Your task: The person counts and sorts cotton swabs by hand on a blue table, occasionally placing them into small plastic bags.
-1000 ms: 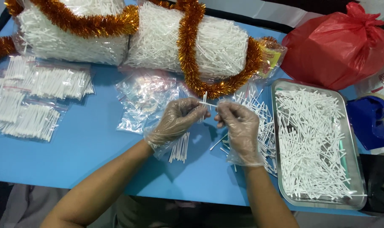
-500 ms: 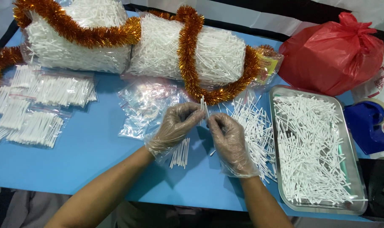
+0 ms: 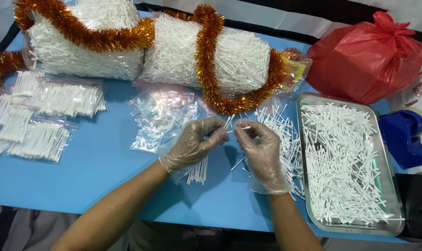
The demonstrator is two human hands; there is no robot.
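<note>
Both hands have drawn a little closer together over the middle of the blue surface (image 3: 94, 167) since half a second ago, and the view has shifted only slightly. Each wears a thin clear glove. The left hand (image 3: 194, 144) is curled, its fingers pinched shut on a small bunch of white sticks (image 3: 199, 171) whose lower ends hang out below the palm. The right hand (image 3: 262, 148) pinches a single white stick (image 3: 242, 128) between thumb and forefinger, its free end pointing toward the left hand; the two sets of fingertips are nearly touching.

Just right of the right hand lies a loose heap of sticks (image 3: 285, 135) on the surface, and beyond it a metal tray (image 3: 304, 186) filled with more of them. Just beyond the left hand sits a pile of empty clear bags (image 3: 162, 116). Filled small packets (image 3: 48, 116) lie well apart at the left edge. Along the far side rest two large bags of sticks (image 3: 173, 56) wound with orange tinsel (image 3: 206, 51), and a red plastic bag (image 3: 364, 56) stands at the far right corner.
</note>
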